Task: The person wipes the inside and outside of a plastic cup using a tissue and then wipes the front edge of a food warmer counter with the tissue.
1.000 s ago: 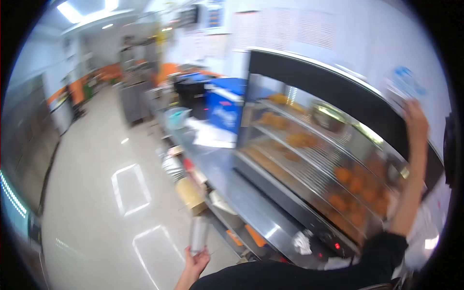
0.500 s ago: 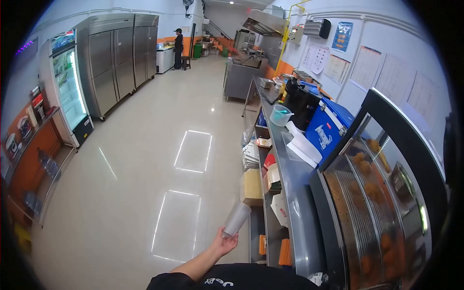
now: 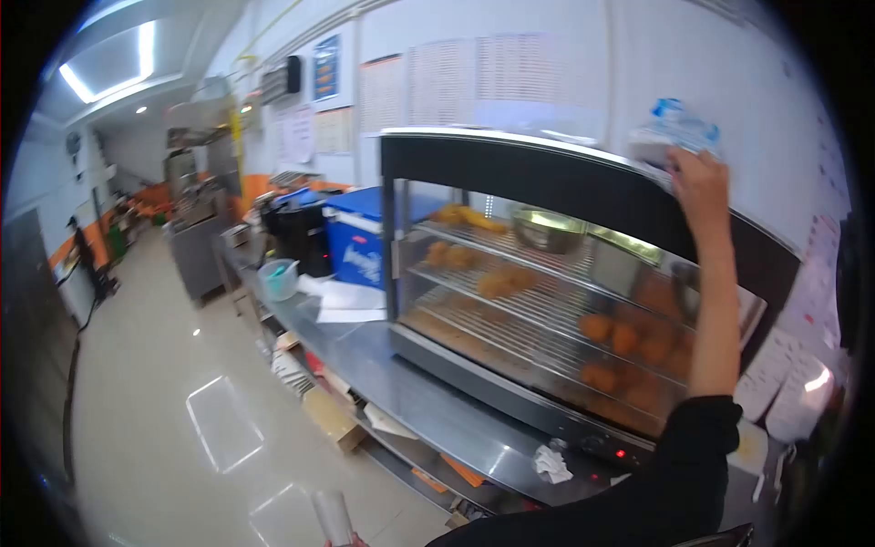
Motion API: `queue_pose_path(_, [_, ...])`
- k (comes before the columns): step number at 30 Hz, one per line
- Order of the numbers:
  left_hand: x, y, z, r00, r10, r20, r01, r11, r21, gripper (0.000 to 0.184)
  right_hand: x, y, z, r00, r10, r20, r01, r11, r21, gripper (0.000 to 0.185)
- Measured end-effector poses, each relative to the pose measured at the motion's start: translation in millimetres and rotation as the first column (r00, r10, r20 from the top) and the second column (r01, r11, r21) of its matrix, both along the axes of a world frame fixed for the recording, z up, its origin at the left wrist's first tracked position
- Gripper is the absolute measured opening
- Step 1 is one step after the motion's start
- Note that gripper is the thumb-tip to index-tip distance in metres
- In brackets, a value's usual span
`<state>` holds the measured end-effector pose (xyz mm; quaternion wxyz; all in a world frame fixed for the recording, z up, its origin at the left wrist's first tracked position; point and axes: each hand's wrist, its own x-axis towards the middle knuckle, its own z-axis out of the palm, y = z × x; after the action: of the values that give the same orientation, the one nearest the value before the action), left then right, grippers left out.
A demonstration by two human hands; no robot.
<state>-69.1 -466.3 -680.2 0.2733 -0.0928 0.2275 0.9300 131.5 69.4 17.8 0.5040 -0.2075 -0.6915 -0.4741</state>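
At the bottom edge my left hand is wrapped round a translucent plastic cup, possibly a stack of them; only a few fingertips show. My right arm stretches up over the food warmer, a glass display case with a black frame. On top of it, my right hand has its fingers closed on the edge of a blue-and-white plastic pack, blurred by motion. Behind the glass, fried pieces lie on wire racks beside a metal bowl.
A steel counter carries the warmer, a blue cooler box, a clear tub and a crumpled tissue. Cartons fill the shelf below. Tiled floor runs left, with a person far back.
My view has swung right towards the warmer. My right arm has come into view, reaching on top of it to the plastic pack. The cup in my left hand now sits lower in view.
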Motion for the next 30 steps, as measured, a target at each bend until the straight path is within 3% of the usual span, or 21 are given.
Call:
queue_pose_path(1, [6,-4,12,0.910,0.000,-0.415,-0.083,0.980,-0.181,0.045,-5,-8,-3,1.000,-0.013,-0.012,0.013,1.000,0.009,0.026])
queue_pose_path(4, [5,0,46,0.945,-0.060,-0.321,0.001,0.983,-0.181,0.045,-5,-14,-6,0.988,-0.146,-0.043,0.145,0.989,-0.011,0.031])
queue_pose_path(6, [11,11,85,0.946,-0.087,-0.313,0.017,0.976,-0.219,0.047,-4,-13,-7,0.995,-0.083,-0.048,0.087,0.992,0.089,0.033])
queue_pose_path(8, [8,19,98,0.948,-0.098,-0.302,0.021,0.968,-0.248,0.049,-2,-15,-9,0.992,-0.113,-0.046,0.116,0.991,0.061,0.034])
queue_pose_path(9, [3,24,97,0.996,-0.075,0.047,0.066,0.981,0.183,0.049,-2,-15,-9,0.991,-0.127,-0.042,0.129,0.991,0.036,0.034])
queue_pose_path(10, [1,28,96,0.908,-0.193,0.372,-0.057,0.822,0.567,0.050,-2,-15,-10,0.990,-0.133,-0.042,0.135,0.990,0.037,0.034])
queue_pose_path(11, [1,32,92,0.907,-0.198,0.372,-0.053,0.822,0.568,0.050,-2,-15,-10,0.988,-0.145,-0.053,0.147,0.988,0.042,0.034])
queue_pose_path(12, [5,35,88,0.995,-0.043,0.085,0.020,0.966,0.256,0.047,-3,-15,-11,0.986,-0.155,-0.063,0.159,0.986,0.048,0.034])
queue_pose_path(13, [8,39,84,0.968,0.004,-0.250,-0.027,0.996,-0.089,0.045,-3,-14,-11,0.985,-0.159,-0.062,0.162,0.985,0.051,0.034])
queue_pose_path(14, [12,42,86,0.969,0.002,-0.247,-0.024,0.996,-0.086,0.045,-3,-14,-12,0.985,-0.156,-0.070,0.160,0.986,0.053,0.034])
queue_pose_path(17, [15,43,86,0.991,0.040,-0.131,-0.047,0.997,-0.056,0.041,-2,-11,-12,0.988,-0.131,-0.076,0.137,0.987,0.079,0.034])
queue_pose_path(18, [9,39,76,0.980,-0.076,0.184,0.027,0.967,0.253,0.042,-2,-10,-13,0.992,-0.107,-0.073,0.115,0.988,0.101,0.034])
queue_pose_path(19, [4,35,66,0.861,-0.270,0.430,-0.006,0.841,0.541,0.044,-1,-9,-14,0.992,-0.106,-0.073,0.113,0.989,0.097,0.034])
queue_pose_path(25, [14,37,64,0.847,-0.291,0.444,0.111,0.915,0.387,0.042,-2,-1,-12,0.996,-0.029,-0.087,0.040,0.991,0.129,0.030])
queue_pose_path(29, [17,51,73,0.830,-0.124,0.544,-0.042,0.959,0.282,0.042,-3,-4,-8,0.991,-0.047,-0.123,0.062,0.990,0.126,0.028])
queue_pose_path(30, [15,47,63,0.990,-0.118,0.084,0.128,0.983,-0.129,0.046,-4,-4,-9,0.992,-0.033,-0.122,0.051,0.989,0.142,0.028])
